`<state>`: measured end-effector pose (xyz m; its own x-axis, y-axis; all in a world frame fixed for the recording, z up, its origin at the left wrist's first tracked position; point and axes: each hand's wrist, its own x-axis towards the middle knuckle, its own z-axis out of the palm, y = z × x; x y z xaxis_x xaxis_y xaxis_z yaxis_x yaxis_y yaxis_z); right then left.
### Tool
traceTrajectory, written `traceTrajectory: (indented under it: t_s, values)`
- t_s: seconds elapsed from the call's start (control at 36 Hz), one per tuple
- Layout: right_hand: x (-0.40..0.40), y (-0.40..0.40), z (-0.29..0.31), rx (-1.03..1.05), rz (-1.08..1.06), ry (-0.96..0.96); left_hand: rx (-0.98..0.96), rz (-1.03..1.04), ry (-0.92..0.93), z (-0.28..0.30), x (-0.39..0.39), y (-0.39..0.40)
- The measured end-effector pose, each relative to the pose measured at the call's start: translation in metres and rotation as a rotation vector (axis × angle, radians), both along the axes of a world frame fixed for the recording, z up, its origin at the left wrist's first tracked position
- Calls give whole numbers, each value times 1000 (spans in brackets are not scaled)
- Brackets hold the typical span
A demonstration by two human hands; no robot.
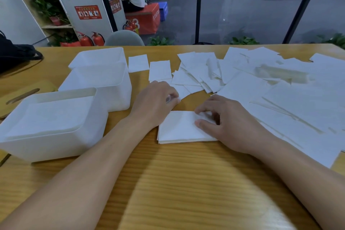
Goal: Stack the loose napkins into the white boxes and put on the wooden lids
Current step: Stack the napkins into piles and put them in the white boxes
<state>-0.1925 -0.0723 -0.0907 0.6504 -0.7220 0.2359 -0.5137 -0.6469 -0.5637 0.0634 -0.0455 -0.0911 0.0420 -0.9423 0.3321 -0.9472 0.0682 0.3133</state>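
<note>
Napkins [261, 84] spread loose over the wooden table [186, 183], a small napkin stack [177, 129] pressed flat under the right hand [225, 123] with fingers curled on its top sheet, one loose napkin pinched by the left hand [156, 101], three white boxes [100, 80] set to the left.

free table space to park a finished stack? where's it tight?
Free: bare wooden table nearer than the small napkin stack, between both forearms. Narrow gap between that stack and the nearest white plastic box. Crowded: loose white napkins cover the right side; boxes fill the left.
</note>
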Motion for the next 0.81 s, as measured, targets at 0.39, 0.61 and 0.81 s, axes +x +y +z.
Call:
traceTrajectory:
  t_s: [0.39, 0.61, 0.81]
  values:
    - [0, -1, -1, -10, -10, 14, -17, 6, 34, 0, 2, -2]
    - [1, -3, 4, -121, -115, -89, -37, -306, 350, 25, -17, 29]
    - [-1, -9, 6, -229, -161, -170, -70, -417, 527, 31, -18, 35]
